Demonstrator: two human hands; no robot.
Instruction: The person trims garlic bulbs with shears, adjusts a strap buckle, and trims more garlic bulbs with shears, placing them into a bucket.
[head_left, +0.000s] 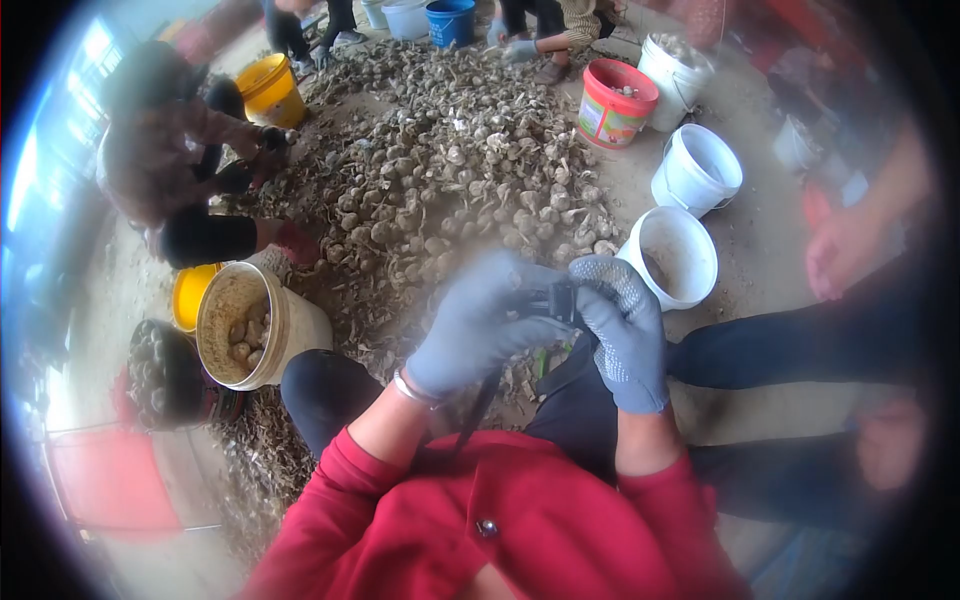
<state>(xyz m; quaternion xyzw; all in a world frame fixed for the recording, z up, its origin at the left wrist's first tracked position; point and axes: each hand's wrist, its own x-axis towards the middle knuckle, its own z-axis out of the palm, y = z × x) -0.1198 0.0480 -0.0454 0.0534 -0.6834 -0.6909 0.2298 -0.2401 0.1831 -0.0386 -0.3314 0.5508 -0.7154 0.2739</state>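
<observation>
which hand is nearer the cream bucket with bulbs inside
Left: the left hand is right of the cream bucket; the right hand is farther out that way.

Heap: bulbs [430, 190] lie spread on the floor before us
Hands: our left hand [480, 320] and right hand [625, 340] have a device [545, 302] between them
Left: we have a tub [308, 325] near our left knee [325, 395], bulbs inside it; farther off, a person [160, 150]
Right: four buckets [697, 172] stand beside the heap
Far edge: pails [451, 24] stand between two people [560, 28]
Far right: another person's hand [845, 245]
</observation>
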